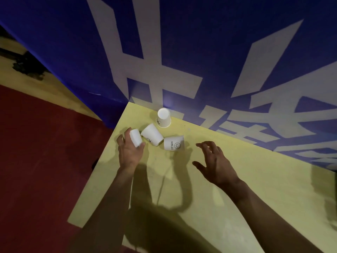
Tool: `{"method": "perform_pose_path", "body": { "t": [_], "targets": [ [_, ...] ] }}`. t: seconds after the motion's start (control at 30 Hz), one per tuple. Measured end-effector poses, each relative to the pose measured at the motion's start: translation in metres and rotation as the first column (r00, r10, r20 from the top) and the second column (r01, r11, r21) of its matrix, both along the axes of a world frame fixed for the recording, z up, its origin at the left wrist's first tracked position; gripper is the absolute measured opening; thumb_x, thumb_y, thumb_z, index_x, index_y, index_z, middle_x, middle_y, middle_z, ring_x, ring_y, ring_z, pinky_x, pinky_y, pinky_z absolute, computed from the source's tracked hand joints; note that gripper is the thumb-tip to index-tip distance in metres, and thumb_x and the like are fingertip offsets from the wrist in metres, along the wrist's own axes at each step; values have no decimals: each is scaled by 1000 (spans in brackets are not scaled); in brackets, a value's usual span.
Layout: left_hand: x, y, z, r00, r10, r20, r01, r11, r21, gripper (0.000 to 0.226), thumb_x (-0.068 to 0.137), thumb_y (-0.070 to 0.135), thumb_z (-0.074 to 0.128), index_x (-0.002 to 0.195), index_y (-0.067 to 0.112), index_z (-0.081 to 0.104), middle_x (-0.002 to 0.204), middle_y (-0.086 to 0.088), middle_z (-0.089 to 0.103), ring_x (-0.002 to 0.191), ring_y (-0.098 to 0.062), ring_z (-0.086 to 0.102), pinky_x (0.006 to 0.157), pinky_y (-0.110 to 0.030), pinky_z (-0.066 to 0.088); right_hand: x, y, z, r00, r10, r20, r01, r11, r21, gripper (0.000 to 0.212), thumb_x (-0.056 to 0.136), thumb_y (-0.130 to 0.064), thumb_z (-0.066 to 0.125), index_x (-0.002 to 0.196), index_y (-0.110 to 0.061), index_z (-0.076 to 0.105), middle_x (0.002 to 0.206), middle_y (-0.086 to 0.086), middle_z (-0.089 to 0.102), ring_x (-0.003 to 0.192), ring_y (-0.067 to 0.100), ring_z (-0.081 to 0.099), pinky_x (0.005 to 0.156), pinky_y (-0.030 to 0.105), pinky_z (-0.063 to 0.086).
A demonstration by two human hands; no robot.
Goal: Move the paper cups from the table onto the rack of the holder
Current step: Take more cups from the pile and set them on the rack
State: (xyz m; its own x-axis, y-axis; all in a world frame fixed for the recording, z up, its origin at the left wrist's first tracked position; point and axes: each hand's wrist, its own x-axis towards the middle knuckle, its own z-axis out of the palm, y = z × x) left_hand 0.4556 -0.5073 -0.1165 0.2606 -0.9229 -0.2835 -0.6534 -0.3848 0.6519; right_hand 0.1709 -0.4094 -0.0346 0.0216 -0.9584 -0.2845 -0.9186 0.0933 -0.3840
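Matt white paper cups [152, 134] lie on a smooth, matt pale-yellow table [237, 179].

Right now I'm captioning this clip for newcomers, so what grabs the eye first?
Four white paper cups cluster near the far left corner of the pale yellow table: one upside-down white cup by the blue wall with big white characters, and two lying cups, one printed HELLO. The left hand grips the fourth white cup; the right hand hovers open.
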Motion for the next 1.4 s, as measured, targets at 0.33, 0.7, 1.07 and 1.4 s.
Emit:
{"method": "perform_pose_path", "body": {
  "t": [0.33,0.7,1.07,1.4],
  "targets": [
    [-1,16,20,999,6,-45,-10,996,-91,48,81,10,70,122,9,46,117,-14,48,102,-30,48,82,-38,43,14,-54,-40,995,95,-20,-96,995,-23,86,84,-40,80,154,-16,36,153,11,36,123,37,48,90,51,55],
    [-5,61,33,993,-107,53,114,979,-171,57,78,51,72,112,11,50,111,2,47,94,5,33,76,-12,36,24,-63,-66,986,168,-8,-168,986,18,68,88,-35,72,146,-11,46,142,13,49,117,36,48,94,49,48],
    [-88,117,62,912,-388,-130,369,917,-149,82,77,30,81,145,30,35,127,11,31,104,-3,44,90,-23,44,-44,70,-24,972,-153,177,184,967,-177,62,79,-17,84,130,1,55,117,19,51,103,37,55,91,47,50],
    [-215,206,67,738,-674,-44,671,739,-69,87,80,56,77,149,28,32,129,12,25,117,-9,42,86,-23,44,-141,236,4,878,-442,184,471,865,-175,74,83,-36,84,148,-28,50,135,0,47,115,22,47,88,31,50]
  ]
}}
